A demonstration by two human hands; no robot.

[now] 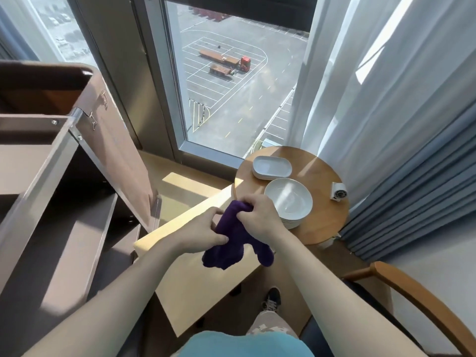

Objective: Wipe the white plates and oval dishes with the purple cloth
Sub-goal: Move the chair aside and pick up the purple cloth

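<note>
1. Grip: both hands held the purple cloth (233,244) in mid-air.
- L hand (203,231): fingers curled, pinching the cloth's left side.
- R hand (257,217): fingers curled round the bunched top end.
- Two cloth tails hung below the hands.

2. Location: the cloth was above the light wood ledge (167,235), just left of the round table (324,228).

3. Crockery on the table:
- White plates (289,200): stacked at the near side. The R hand overlapped the stack's left rim in view; contact can't be told.
- Oval dishes (271,167): stacked behind, twd the window (231,86).
- Small white device (338,192): right of the plates, apart from them.

4. Obstructions:
- Brown service cart (51,150): left, close to the ledge.
- Wooden chair arm (412,292): lower right.
- White curtain (373,86) and blue curtain (425,189): behind and right of the table.
</note>
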